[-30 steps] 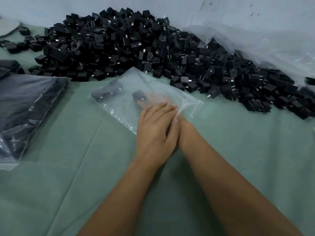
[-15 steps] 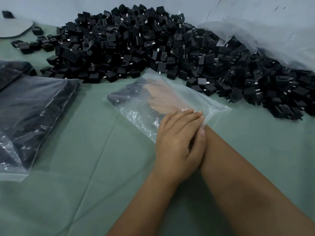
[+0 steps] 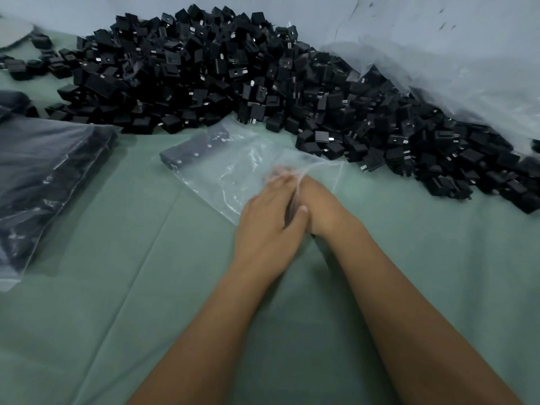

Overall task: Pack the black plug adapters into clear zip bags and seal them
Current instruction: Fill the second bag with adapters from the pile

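A clear zip bag (image 3: 230,173) lies on the green cloth in front of a big heap of black plug adapters (image 3: 233,68). A few black adapters (image 3: 190,150) sit at the bag's far left end. My left hand (image 3: 268,220) rests on the bag's near corner and holds the film at its mouth. My right hand (image 3: 318,200) lies beside it, wrist outside the mouth. Its fingers are still just inside the mouth, blurred through the plastic, with nothing dark in them.
Filled bags of adapters (image 3: 43,185) lie at the left edge. A large crumpled clear plastic sheet (image 3: 455,83) covers the heap's right back side against the wall. A few stray adapters (image 3: 26,65) and a grey disc (image 3: 14,33) lie at the far left.
My right hand was deep inside the bag and has drawn back toward the mouth, leaving adapters at the far end. My left hand stayed on the bag's mouth.
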Demonstrator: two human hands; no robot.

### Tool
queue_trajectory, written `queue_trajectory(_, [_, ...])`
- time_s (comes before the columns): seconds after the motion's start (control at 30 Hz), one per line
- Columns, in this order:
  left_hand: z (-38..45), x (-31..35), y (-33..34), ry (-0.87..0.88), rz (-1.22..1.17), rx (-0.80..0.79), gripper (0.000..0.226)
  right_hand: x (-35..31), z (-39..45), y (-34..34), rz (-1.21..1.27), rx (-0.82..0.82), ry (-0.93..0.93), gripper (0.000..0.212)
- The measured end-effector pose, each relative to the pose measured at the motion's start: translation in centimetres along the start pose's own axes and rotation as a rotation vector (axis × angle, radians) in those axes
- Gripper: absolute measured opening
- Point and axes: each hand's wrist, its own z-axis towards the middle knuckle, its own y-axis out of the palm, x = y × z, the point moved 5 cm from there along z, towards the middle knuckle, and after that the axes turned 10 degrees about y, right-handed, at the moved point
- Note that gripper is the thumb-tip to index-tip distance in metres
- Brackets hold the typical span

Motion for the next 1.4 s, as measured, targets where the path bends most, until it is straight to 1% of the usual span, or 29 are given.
queue_trajectory(0.03, [-0.1,-0.3,0.0,-0.042,0.005,-0.007,0.055,0.9,-0.4,-0.3,-0.091,0.113,-0.055,0.014])
queue_trajectory(0.07, [-0.1,-0.6,0.0,-0.079,0.004,-0.005,0.056,1.5,-1.2,-0.8,-0.105,0.25,-0.097,0.013])
queue_trajectory(0.1, [-0.1,-0.8,0.0,-0.106,0.004,-0.002,0.057,2.3,-2.0,-1.0,-0.03,0.374,-0.117,0.015])
queue_trajectory(0.17, [-0.2,-0.9,0.0,-0.129,0.01,-0.003,0.057,3.8,-3.5,-2.0,0.031,0.699,-0.106,0.022])
queue_trajectory(0.2, [-0.2,-0.8,0.0,-0.131,0.014,-0.009,0.057,4.6,-4.0,-2.6,0.09,0.847,-0.066,0.022])
queue_trajectory(0.23, [-0.3,-0.9,0.0,-0.132,0.018,-0.016,0.057,5.5,-4.4,-3.4,0.151,0.95,0.022,0.021])
queue_trajectory(0.3, [-0.4,-0.9,0.0,-0.137,0.013,-0.02,0.057,7.8,-4.3,-4.0,0.259,1.035,0.218,0.027])
queue_trajectory(0.33, [-0.5,-1.0,0.0,-0.143,0.004,-0.017,0.057,8.8,-4.2,-4.0,0.283,1.037,0.325,0.034])
queue_trajectory(0.37, [-0.5,-1.0,0.0,-0.15,-0.007,-0.013,0.057,9.9,-3.8,-3.8,0.292,0.997,0.438,0.04])
queue_trajectory(0.43, [-0.5,-1.0,0.0,-0.155,-0.014,-0.013,0.056,11.7,-3.0,-3.1,0.343,0.813,0.664,0.048])
queue_trajectory(0.47, [-0.5,-1.0,0.0,-0.152,-0.012,-0.015,0.056,12.3,-2.6,-2.6,0.365,0.7,0.746,0.05])
queue_trajectory(0.5, [-0.4,-1.0,0.0,-0.148,-0.01,-0.017,0.055,12.6,-2.2,-2.3,0.351,0.617,0.783,0.05])
queue_trajectory(0.53, [-0.4,-1.0,0.0,-0.145,-0.009,-0.02,0.055,12.8,-1.9,-1.9,0.324,0.558,0.8,0.051])
queue_trajectory(0.57, [-0.4,-1.0,0.0,-0.144,-0.01,-0.023,0.055,12.8,-1.7,-1.7,0.29,0.534,0.797,0.052])
queue_trajectory(0.63, [-0.4,-1.1,0.0,-0.143,-0.016,-0.03,0.054,12.8,-1.7,-1.8,0.272,0.545,0.78,0.053])
queue_trajectory(0.73, [-0.4,-1.0,0.0,-0.142,-0.018,-0.036,0.054,13.0,-1.9,-2.0,0.317,0.574,0.78,0.054])
queue_trajectory(0.87, [-0.4,-0.9,0.0,-0.157,-0.016,-0.042,0.053,13.0,-1.2,-1.6,0.203,0.41,0.82,0.06])
queue_trajectory(0.9, [-0.5,-0.9,-0.1,-0.16,-0.019,-0.043,0.052,12.9,-1.0,-1.6,0.182,0.394,0.833,0.06])
queue_trajectory(1.0, [-0.5,-0.8,0.0,-0.175,-0.03,-0.045,0.051,12.8,-1.1,-1.7,0.174,0.423,0.846,0.06])
queue_trajectory(1.07, [-0.5,-0.8,0.1,-0.187,-0.037,-0.045,0.051,12.8,-1.4,-1.9,0.228,0.512,0.825,0.058])
queue_trajectory(1.23, [-0.5,-0.9,0.1,-0.195,-0.027,-0.038,0.05,12.8,-3.5,-2.7,0.591,0.833,0.723,0.041])
queue_trajectory(1.33, [-0.5,-0.9,0.1,-0.197,-0.049,-0.031,0.049,12.7,-4.6,-2.4,0.903,0.938,0.642,0.034])
queue_trajectory(1.4, [-0.4,-1.0,0.1,-0.197,-0.051,-0.029,0.049,12.2,-4.9,-2.4,0.992,0.959,0.591,0.034])
